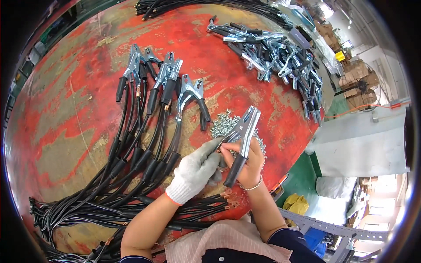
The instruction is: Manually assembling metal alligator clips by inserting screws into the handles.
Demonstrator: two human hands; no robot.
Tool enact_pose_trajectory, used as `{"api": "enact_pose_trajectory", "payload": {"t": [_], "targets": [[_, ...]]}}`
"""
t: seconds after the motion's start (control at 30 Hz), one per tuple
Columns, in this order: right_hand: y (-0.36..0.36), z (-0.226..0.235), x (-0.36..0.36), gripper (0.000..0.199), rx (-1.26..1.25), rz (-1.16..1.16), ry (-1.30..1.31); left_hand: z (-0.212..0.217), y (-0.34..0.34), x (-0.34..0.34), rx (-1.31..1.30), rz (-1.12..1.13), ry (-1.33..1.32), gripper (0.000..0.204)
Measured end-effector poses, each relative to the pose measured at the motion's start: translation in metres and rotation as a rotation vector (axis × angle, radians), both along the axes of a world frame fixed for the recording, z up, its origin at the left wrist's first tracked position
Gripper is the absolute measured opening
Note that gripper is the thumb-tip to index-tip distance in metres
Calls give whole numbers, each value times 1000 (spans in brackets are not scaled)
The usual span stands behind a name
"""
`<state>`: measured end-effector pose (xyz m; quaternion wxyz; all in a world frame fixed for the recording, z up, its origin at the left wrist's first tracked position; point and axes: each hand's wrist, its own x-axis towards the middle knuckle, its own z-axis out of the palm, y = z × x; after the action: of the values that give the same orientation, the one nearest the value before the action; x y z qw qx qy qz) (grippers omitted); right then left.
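A metal spring clamp [248, 127] with black handle sleeves is held between my hands over the table's near right part. My left hand [198, 168], in a white knit glove, is closed round the clamp's left handle. The bare right hand [249, 164], a beaded bracelet at its wrist, pinches close to the same spot; whether a small screw is between its fingertips is too small to tell. Just behind the hands lies a pile of small silver screws [224, 124]. Left of them rest several clamps [191, 91] joined to black cables [151, 147].
A large heap of loose clamps [274, 55] covers the far right of the worn red table [66, 131]. Black cables with copper ends [197, 209] lie along the near edge. Another cable bundle [210, 4] is at the back. A fan [362, 85] stands beyond the right edge.
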<state>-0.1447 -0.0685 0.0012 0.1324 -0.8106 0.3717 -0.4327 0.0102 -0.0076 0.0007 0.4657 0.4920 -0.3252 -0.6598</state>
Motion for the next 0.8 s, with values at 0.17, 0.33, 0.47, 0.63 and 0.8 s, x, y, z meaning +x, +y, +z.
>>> {"api": "enact_pose_trajectory", "payload": {"t": [0.17,0.33,0.47,0.63,0.8], "targets": [[1,1,3,23,54,-35,-34,-3,2,-1,27,6,50,42],[-3,-4,-10,25,-87,62,15,5,0,0,15,-12,-8,42],[-2,-4,-16,31,-85,68,66,5,0,-1,72,7,81,43],[-2,-4,-18,32,-99,104,75,2,1,-1,37,1,99,43],[-4,-6,-20,29,-120,96,58,8,1,0,73,14,72,44]]}}
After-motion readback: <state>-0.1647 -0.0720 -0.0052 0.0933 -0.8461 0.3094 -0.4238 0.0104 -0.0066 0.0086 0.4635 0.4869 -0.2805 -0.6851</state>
